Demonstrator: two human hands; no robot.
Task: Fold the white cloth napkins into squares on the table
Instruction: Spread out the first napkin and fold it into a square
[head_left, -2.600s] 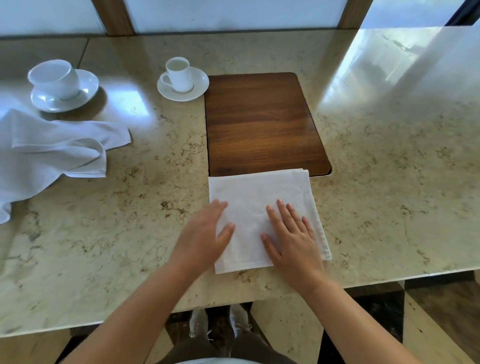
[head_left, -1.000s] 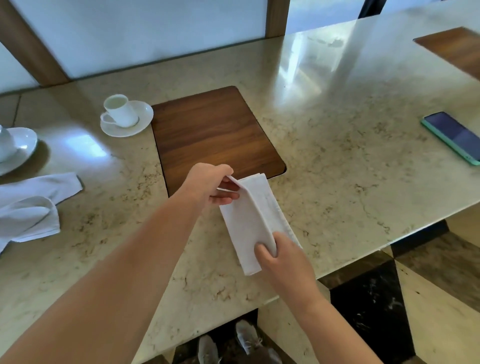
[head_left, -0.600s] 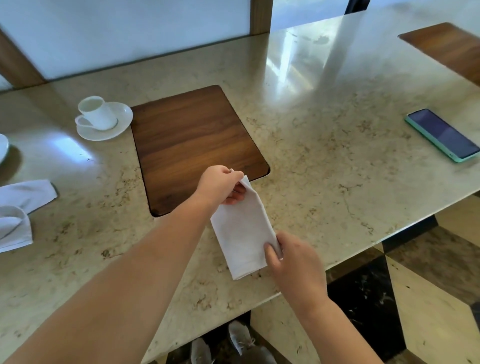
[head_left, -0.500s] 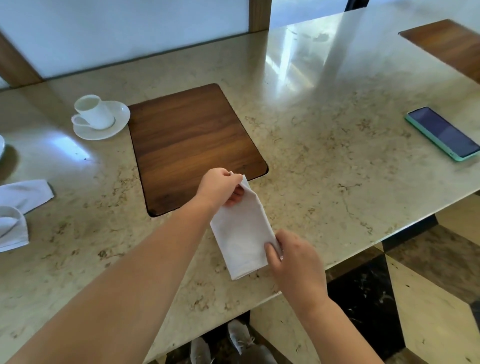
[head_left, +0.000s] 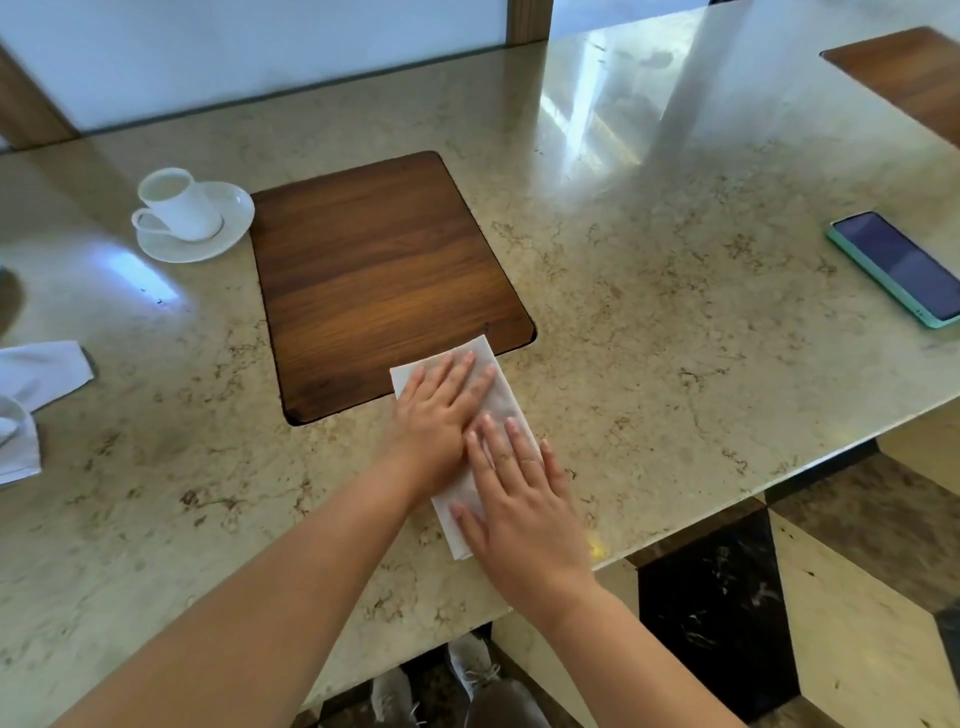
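Head view: we look down on a marble table (head_left: 675, 322) with a dark wooden inset (head_left: 384, 280) as our landmark.
Napkin place: the folded napkin (head_left: 501, 402) lies flat at the near right corner of the wooden inset, its far end just lapping that corner.
Long axis: it runs from the inset corner back toward the table's near edge, so we have a narrow strip, not yet a square.
Left hand: our left hand (head_left: 441, 410) lies flat on the far half, fingers spread and straight, gripping nothing.
Right hand: our right hand (head_left: 519, 509) lies flat on the near half, fingers straight and slightly fanned, gripping nothing.
Fingers to cloth: the napkin sits directly beneath both palms; the right hand is nearer the near end.
Judgement: we are likely pressing the crease; folding one end along the long axis should give the square.
Unfolded cloth: another white cloth (head_left: 31, 400) lies well left of the inset.
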